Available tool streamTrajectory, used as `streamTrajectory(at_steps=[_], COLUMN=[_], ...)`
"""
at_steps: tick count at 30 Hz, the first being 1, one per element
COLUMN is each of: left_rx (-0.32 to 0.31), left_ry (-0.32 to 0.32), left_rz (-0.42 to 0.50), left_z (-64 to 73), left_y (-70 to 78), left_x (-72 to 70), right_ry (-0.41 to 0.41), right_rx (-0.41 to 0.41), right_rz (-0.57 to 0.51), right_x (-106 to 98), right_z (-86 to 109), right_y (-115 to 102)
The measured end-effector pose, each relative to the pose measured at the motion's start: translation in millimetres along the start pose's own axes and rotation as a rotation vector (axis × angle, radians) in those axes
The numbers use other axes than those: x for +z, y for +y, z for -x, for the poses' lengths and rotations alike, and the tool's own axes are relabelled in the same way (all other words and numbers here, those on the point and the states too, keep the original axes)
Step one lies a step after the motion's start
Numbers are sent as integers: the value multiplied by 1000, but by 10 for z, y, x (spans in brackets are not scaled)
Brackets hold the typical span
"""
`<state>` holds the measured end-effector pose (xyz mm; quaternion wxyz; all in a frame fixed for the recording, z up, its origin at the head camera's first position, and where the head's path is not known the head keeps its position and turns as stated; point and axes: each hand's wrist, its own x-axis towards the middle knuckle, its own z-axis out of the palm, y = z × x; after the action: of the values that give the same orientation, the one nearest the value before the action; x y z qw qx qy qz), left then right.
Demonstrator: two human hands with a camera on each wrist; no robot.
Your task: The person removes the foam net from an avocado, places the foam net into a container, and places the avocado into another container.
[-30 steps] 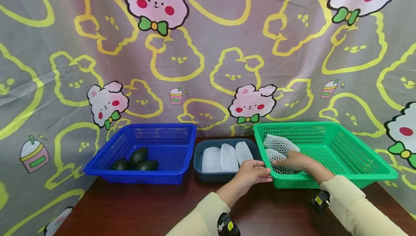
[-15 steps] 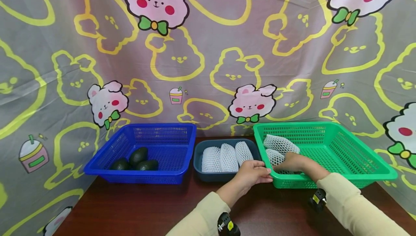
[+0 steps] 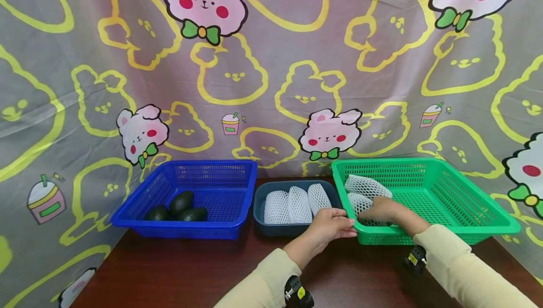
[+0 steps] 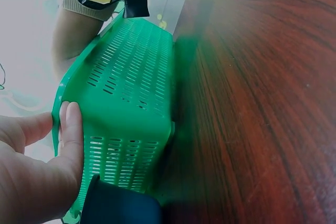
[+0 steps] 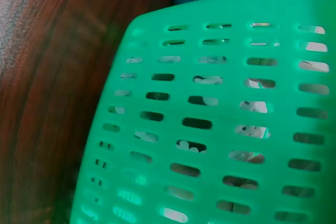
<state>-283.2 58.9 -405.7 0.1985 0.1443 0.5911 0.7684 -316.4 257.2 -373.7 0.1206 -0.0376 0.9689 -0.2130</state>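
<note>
My left hand (image 3: 326,230) grips the near left corner of the green basket (image 3: 479,230). In the left wrist view its thumb and fingers (image 4: 73,124) are on opposite sides of the rim. Inside that basket, my right hand (image 3: 383,211) holds a white foam fruit net (image 3: 359,203) against the left wall; its fingertips are mostly hidden. Another foam net (image 3: 369,187) lies just behind, with something darker showing through its mesh. The right wrist view is filled by the slotted green wall (image 5: 210,129), with bits of hand and white net behind the slots.
A dark blue-grey tray (image 3: 263,230) beside the green basket holds three white foam nets (image 3: 299,205). Farther left, a blue basket (image 3: 182,229) contains three dark avocados (image 3: 182,202). The brown wooden table (image 3: 191,270) extends in front, and a patterned cloth (image 3: 271,77) hangs behind.
My right hand has sunk slightly lower onto the near foam net, with its thumb now lower at the basket's left side. My left hand stays on the rim.
</note>
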Motion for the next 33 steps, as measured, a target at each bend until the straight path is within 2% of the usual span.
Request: streamTrajectory(at_steps=[10, 18, 26, 33], left_rx=[-28, -32, -40, -27], left_ry=[-1, -3, -7, -30], left_rz=[-23, -14, -14, -44], left_z=[1, -9, 10, 62], left_y=[23, 23, 29, 34], left_x=[-16, -25, -47, -120], right_ry=[77, 173, 245, 290], right_rx=[3, -9, -41, -59], right_rz=[-48, -147, -162, -161], right_x=[-151, -274, -394, -448], right_z=[117, 259, 367, 481], right_y=[34, -5, -62, -186])
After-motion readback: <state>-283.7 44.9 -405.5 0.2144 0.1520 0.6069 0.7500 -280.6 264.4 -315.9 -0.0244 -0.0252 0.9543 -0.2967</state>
